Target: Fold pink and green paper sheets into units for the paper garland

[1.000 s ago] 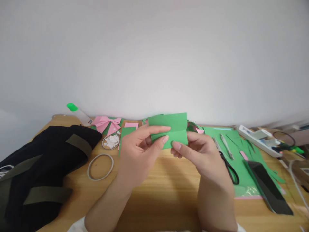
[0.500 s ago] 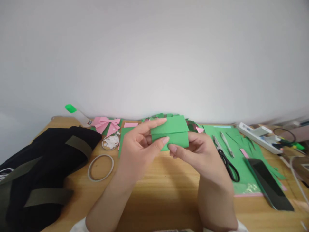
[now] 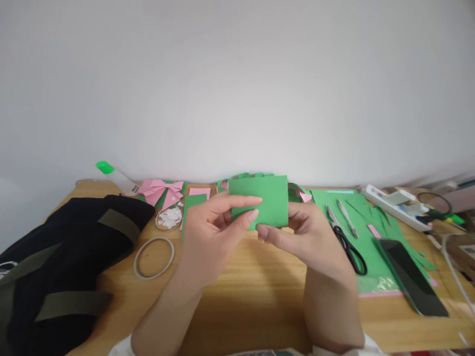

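Both my hands hold one piece of folded green paper (image 3: 272,198) above the table, its broad face toward me. My left hand (image 3: 213,227) pinches its left side, the index finger lying across the front and the thumb just below. At the lower right, my right hand (image 3: 308,235) grips the paper with the thumb in front; its other fingers are mostly hidden behind. Past the paper lie green and pink paper pieces, including a small pink scrap (image 3: 305,197).
On the left are a black bag (image 3: 74,237), a tape ring (image 3: 154,258), white scraps (image 3: 169,217), a pink paper bow (image 3: 163,190) and a green-capped bottle (image 3: 117,175). To the right lie scissors (image 3: 349,247), a white pen (image 3: 347,217), a phone (image 3: 411,277) and a power strip (image 3: 395,207).
The green paper's upper flap, which stood apart with an edge across the middle, is now folded over the front. My left index finger has moved down onto it.
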Motion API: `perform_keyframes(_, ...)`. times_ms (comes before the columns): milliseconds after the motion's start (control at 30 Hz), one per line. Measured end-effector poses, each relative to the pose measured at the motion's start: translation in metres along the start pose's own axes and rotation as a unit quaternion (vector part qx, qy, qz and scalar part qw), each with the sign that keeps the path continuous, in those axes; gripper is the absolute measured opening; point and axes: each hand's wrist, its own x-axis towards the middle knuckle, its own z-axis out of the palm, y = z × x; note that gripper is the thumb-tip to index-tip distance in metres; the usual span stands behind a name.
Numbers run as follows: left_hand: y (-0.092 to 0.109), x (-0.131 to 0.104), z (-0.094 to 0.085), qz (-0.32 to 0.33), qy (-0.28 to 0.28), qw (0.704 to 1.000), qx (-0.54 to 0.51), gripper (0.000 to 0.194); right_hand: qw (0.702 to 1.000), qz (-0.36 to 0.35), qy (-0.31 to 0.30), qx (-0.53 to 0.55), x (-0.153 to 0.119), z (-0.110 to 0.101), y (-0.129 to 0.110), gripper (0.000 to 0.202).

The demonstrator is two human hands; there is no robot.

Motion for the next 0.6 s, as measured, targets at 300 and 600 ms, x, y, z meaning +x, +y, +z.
perform_keyframes(300,0.001,0.0016,0.0017,0.005,0.003,1.0,-0.01,0.013,1.0,-0.01,-0.011,-0.028,0.0012,-0.0013,-0.0012,0.019)
perform_keyframes(600,-0.0011,0.0054,0.0008,0.017,0.0,1.0,-0.017,0.012,0.999,0.01,-0.018,-0.033,0.0018,-0.0032,0.0017,0.02)
